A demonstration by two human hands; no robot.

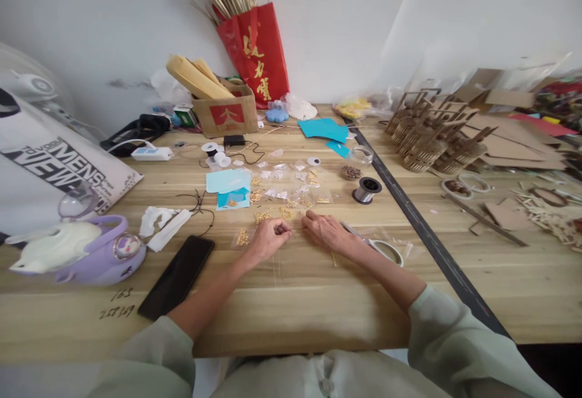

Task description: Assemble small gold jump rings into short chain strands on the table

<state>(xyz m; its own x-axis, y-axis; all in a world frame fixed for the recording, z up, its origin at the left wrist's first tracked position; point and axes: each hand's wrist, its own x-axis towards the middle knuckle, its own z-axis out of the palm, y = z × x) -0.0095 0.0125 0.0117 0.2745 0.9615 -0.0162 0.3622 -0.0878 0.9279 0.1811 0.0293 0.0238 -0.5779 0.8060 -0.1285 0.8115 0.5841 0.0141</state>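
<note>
Near the middle of the table my left hand (271, 236) has its thumb and forefinger pinched together; whatever is between them is too small to name. A faint thin strand (274, 268) runs on the wood below that hand. My right hand (325, 231) rests to the right, palm down, its fingers curled together and their tips hidden. Small gold-coloured beads (242, 238) lie on a clear bag left of my left hand, and more gold pieces (286, 212) are just beyond both hands. White-handled scissors (386, 251) lie partly behind my right forearm.
A wire spool (367, 190) stands beyond the scissors. Blue paper (234, 189) and small bags lie ahead. At left are a black phone (176, 277) and a purple pot-like object (104, 252). Brown slatted baskets (422, 137) stand right of a dark strip (421, 231).
</note>
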